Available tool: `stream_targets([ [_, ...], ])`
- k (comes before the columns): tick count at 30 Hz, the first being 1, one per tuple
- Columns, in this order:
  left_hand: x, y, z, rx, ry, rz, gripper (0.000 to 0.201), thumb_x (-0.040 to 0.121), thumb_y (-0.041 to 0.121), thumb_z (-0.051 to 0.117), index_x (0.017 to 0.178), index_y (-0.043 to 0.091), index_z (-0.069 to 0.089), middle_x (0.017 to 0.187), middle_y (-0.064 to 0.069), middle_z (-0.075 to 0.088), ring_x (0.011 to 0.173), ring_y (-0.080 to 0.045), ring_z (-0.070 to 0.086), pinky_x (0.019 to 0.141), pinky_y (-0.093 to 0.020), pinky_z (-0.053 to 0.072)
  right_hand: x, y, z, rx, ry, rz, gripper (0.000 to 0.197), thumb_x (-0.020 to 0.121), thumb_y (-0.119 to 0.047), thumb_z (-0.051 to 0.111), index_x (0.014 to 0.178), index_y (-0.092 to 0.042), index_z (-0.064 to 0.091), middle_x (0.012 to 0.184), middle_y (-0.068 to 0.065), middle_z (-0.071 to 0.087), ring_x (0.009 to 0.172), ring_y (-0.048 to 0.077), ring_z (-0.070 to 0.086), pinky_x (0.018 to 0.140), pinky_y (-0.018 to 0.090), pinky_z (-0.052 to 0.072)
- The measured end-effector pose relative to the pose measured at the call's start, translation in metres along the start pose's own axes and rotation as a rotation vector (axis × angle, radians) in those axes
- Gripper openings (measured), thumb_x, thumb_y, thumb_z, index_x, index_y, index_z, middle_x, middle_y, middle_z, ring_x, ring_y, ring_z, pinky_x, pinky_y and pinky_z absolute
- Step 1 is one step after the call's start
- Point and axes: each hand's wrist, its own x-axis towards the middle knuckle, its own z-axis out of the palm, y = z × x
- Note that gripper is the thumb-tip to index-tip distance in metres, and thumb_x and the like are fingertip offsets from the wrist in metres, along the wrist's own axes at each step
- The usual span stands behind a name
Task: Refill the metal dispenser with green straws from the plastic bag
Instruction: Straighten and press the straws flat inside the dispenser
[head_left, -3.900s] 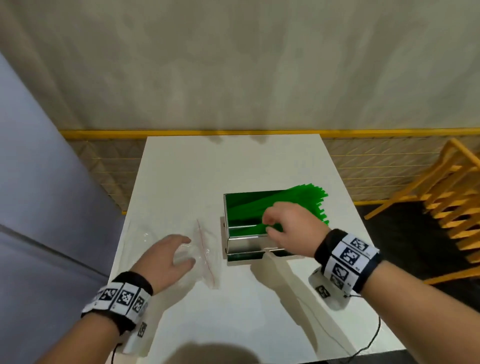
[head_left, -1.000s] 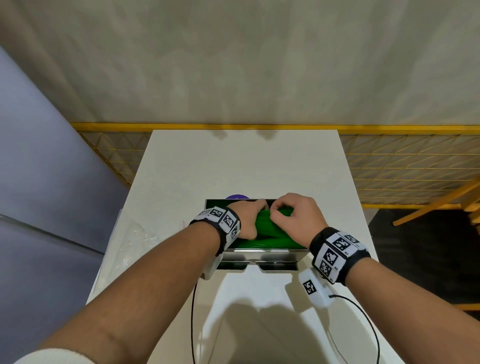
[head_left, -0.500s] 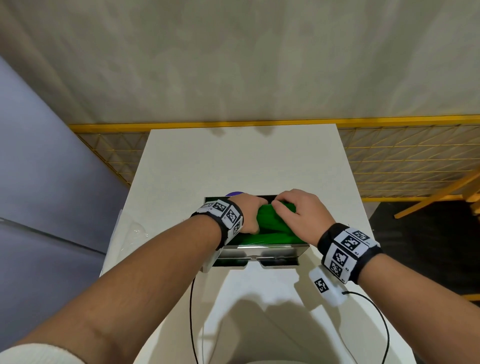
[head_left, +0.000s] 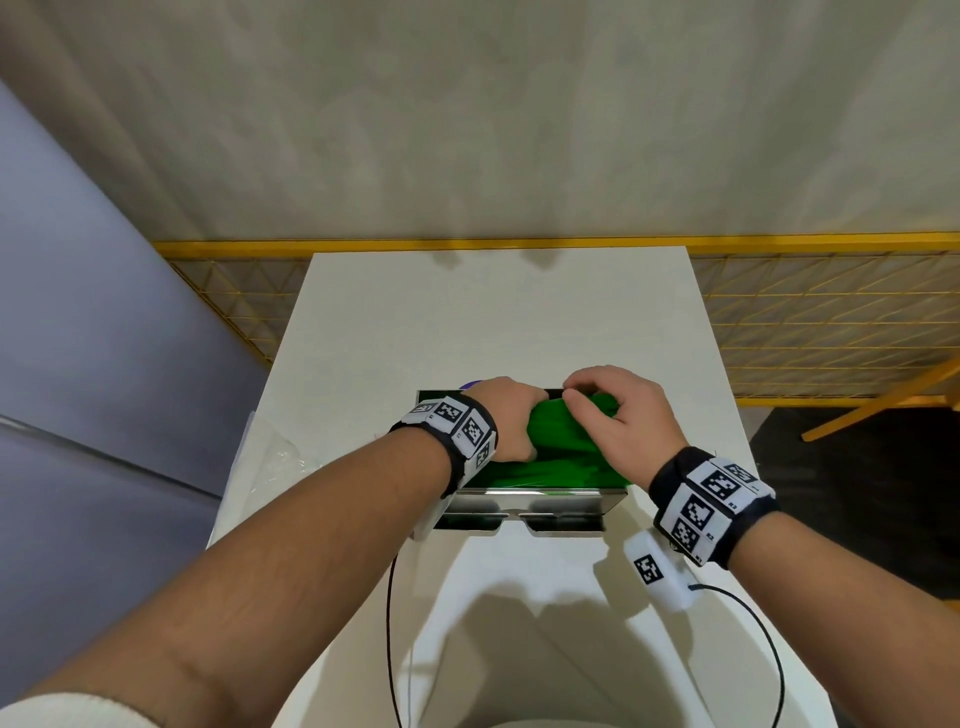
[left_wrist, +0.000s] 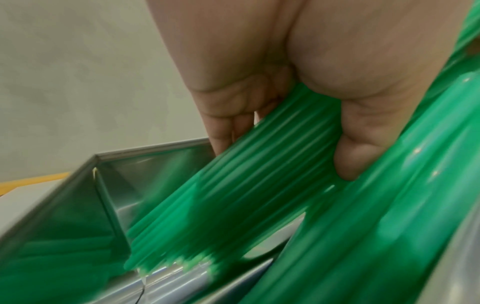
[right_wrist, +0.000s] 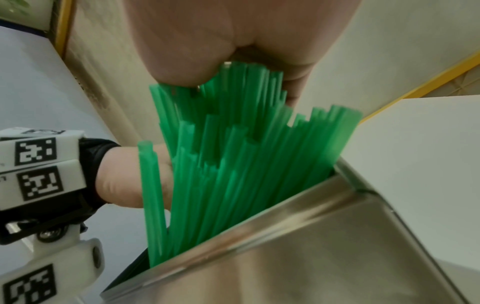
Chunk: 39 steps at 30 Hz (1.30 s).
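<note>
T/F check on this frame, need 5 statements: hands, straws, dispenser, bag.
1. Both hands grip the straws. True: left hand, right hand.
2. The straws lie flat inside the dispenser. False: the right ends stick up over its rim.
3. The bag is in the left hand. False: it lies on the table, left of the dispenser.
4. The dispenser is open on top. True.
5. The straws are red. False: green.
</note>
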Motion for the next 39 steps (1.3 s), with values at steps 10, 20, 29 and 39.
stream_targets([
  [10,0.002,0.011,-0.008,0.035,0.039,-0.006,0.03,0.074,0.034,0.074,0.101,0.023,0.067,0.08,0.002,0.068,0.073,-0.019,0.066,0.068,-0.033,0.059,-0.006,-0.003,-0.004,0.004,0.002,-0.088,0.03,0.087,-0.046,0.06,0.091,-0.02,0.074,0.089,-0.01,0.068,0.088,0.009,0.064,0.081,0.035,0.053],
  [20,0.004,0.023,-0.004,0.121,0.122,0.004,0.023,0.078,0.036,0.07,0.092,0.02,0.06,0.08,0.0,0.064,0.075,-0.022,0.062,0.063,-0.029,0.05,-0.006,0.01,-0.009,0.084,0.067,0.045,0.028,0.079,-0.046,0.062,0.087,-0.022,0.073,0.09,-0.009,0.069,0.09,0.009,0.064,0.084,0.037,0.054],
  [29,0.004,0.038,-0.002,0.058,0.203,-0.004,0.03,0.08,0.034,0.07,0.092,0.017,0.048,0.077,0.0,0.053,0.075,-0.023,0.057,0.059,-0.029,0.04,0.004,0.007,-0.022,0.243,0.121,0.11,0.003,0.082,-0.017,0.073,0.082,-0.015,0.075,0.082,0.001,0.073,0.084,0.018,0.067,0.078,0.034,0.056],
  [39,0.001,0.045,-0.006,0.036,0.18,0.01,0.031,0.081,0.031,0.072,0.094,0.017,0.048,0.079,0.0,0.052,0.077,-0.025,0.058,0.065,-0.032,0.05,0.0,0.015,-0.024,0.224,0.155,0.084,0.01,0.084,-0.007,0.075,0.081,-0.017,0.075,0.081,-0.005,0.073,0.082,0.017,0.068,0.074,0.027,0.056],
])
